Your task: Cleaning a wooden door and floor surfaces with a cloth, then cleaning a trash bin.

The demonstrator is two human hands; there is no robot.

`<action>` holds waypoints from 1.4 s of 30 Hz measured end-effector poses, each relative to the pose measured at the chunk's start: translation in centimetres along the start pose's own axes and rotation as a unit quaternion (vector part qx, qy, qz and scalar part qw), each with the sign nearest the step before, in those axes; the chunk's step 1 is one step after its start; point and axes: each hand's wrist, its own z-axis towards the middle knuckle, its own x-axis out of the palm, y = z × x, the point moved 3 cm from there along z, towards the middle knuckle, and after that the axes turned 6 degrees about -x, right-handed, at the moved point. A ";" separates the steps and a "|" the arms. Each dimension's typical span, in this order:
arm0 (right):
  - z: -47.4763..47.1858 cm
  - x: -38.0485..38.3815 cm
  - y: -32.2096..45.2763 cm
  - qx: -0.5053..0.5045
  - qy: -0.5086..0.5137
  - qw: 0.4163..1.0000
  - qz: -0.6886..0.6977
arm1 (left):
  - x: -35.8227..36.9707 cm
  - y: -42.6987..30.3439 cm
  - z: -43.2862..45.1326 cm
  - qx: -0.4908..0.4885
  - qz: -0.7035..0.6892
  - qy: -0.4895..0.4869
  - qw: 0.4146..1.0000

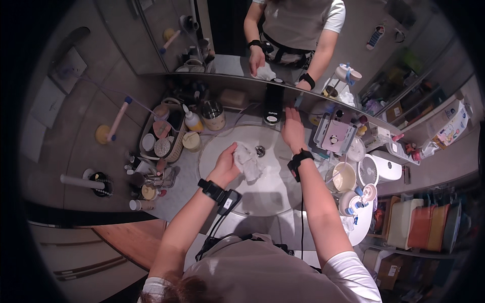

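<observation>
My left hand (226, 165) grips a crumpled white cloth or tissue (248, 163) over the white washbasin (223, 138). The lower end of the cloth hangs left of the metal drain (260, 151). At the basin's back right, my right hand (293, 128) reaches forward, back of the hand up and fingers nearly straight. It is just right of a black Supor tap unit (273, 102). Close to the fingertips is a small bluish item (298, 100), too blurred to name. The underside of that hand is hidden. Black bands with devices sit on both wrists.
Left of the basin stand a woven basket (178, 146) of toiletries, a pump-type bottle (193, 121) and a glass jar (213, 115). To the right are a pink phone (335, 132), a cream cup (344, 176), a white fan (369, 170) and a lidded bottle (350, 202). A mirror (227, 38) runs behind.
</observation>
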 end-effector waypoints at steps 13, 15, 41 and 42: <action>-3.1 2.5 0.0 0.011 0.108 0.994 0.013 | 0.1 0.4 9.2 -0.039 0.015 -0.017 0.999; -3.1 2.6 0.3 0.013 0.099 0.993 0.062 | 0.2 0.4 9.4 -0.034 0.038 -0.039 0.998; -6.4 9.1 2.8 0.301 0.029 0.797 0.523 | 1.1 0.8 9.1 -0.094 0.084 0.010 0.992; -6.8 10.0 3.5 0.359 0.011 0.698 0.620 | 1.1 0.9 9.9 -0.080 0.097 0.010 0.992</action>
